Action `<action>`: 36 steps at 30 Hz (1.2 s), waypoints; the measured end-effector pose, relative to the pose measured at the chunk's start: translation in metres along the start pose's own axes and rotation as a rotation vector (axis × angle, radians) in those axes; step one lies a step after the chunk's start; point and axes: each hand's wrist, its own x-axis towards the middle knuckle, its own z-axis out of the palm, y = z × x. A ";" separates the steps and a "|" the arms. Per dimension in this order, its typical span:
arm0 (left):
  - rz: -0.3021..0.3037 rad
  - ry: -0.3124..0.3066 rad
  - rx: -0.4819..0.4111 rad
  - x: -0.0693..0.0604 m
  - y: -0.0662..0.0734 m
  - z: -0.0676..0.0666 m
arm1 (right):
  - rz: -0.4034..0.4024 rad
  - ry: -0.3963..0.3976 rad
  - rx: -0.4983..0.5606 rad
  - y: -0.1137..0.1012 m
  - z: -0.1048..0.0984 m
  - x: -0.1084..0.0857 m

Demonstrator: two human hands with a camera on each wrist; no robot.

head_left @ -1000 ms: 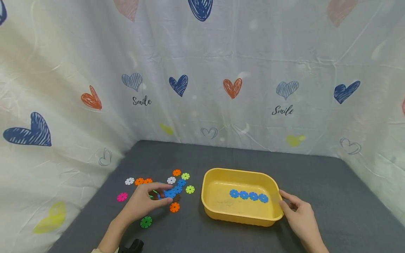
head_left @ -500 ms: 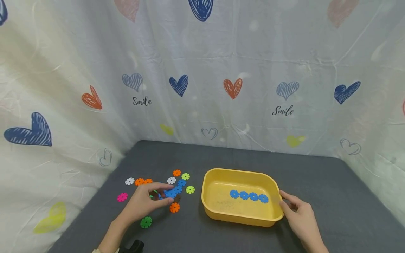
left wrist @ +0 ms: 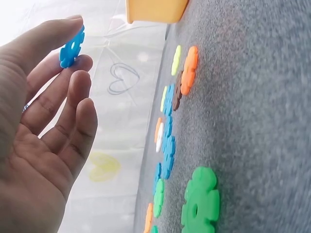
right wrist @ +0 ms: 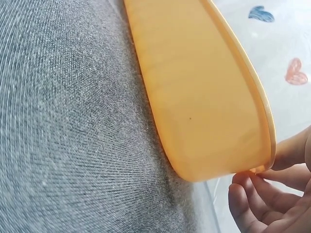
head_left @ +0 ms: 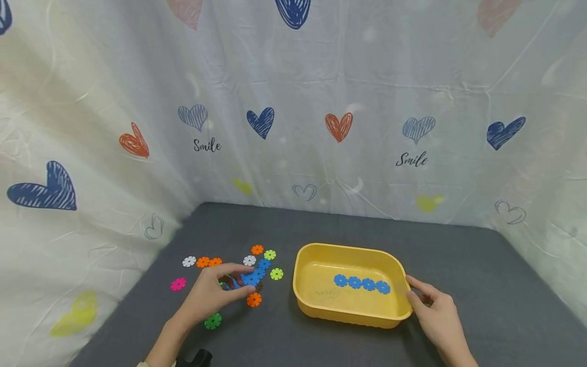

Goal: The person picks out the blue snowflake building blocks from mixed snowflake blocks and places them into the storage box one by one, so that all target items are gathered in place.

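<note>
My left hand is over the scattered pieces on the left of the table. Thumb and fingertips pinch a blue snowflake disc, lifted above the table in the left wrist view. More blue discs lie beyond the fingers, partly hidden by the hand. At the right end of a yellow plastic basin, my right hand grips the rim between thumb and fingers. Inside the basin a row of several blue discs lies toward its right side.
Around the left hand lie orange, green, pink, white and yellow-green discs. A brown disc sits beside them. The dark grey table meets a heart-printed curtain at the back and sides.
Both hands hold nearly the same places. The whole head view has shifted very slightly; the basin and discs look unmoved.
</note>
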 end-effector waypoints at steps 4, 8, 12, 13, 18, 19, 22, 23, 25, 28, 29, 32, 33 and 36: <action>0.005 0.006 0.008 0.000 -0.002 0.003 | 0.007 -0.004 0.001 0.000 0.000 0.000; 0.013 0.006 -0.018 0.001 -0.003 0.005 | 0.009 -0.008 0.004 0.000 0.000 0.001; 0.021 0.000 -0.081 0.004 0.004 0.010 | -0.002 -0.004 0.011 0.000 0.000 0.001; 0.025 -0.007 -0.106 0.006 0.007 0.011 | -0.004 -0.003 0.014 -0.001 0.000 0.001; 0.067 -0.056 -0.206 0.017 0.026 0.019 | -0.010 0.007 0.011 -0.001 0.000 0.001; 0.076 -0.067 -0.212 0.020 0.030 0.021 | -0.011 0.007 0.010 -0.001 0.000 0.001; 0.088 -0.100 -0.207 0.031 0.039 0.029 | -0.009 0.002 0.010 0.000 -0.001 0.001; 0.094 -0.111 -0.197 0.034 0.041 0.032 | -0.008 -0.001 0.010 0.000 -0.001 0.001; 0.095 -0.128 -0.178 0.040 0.044 0.038 | -0.008 -0.008 0.013 0.001 -0.002 0.001; 0.096 -0.140 -0.149 0.048 0.046 0.047 | -0.011 -0.009 0.013 0.002 -0.002 0.000; 0.094 -0.144 -0.145 0.050 0.046 0.050 | -0.012 -0.009 0.013 0.002 -0.002 0.000; 0.088 -0.162 -0.149 0.056 0.044 0.057 | -0.013 -0.003 0.010 0.002 -0.001 0.000; 0.086 -0.170 -0.156 0.057 0.044 0.060 | -0.012 0.001 0.007 0.001 -0.001 -0.001; 0.083 -0.187 -0.156 0.061 0.043 0.065 | -0.013 0.005 0.000 0.001 0.000 -0.001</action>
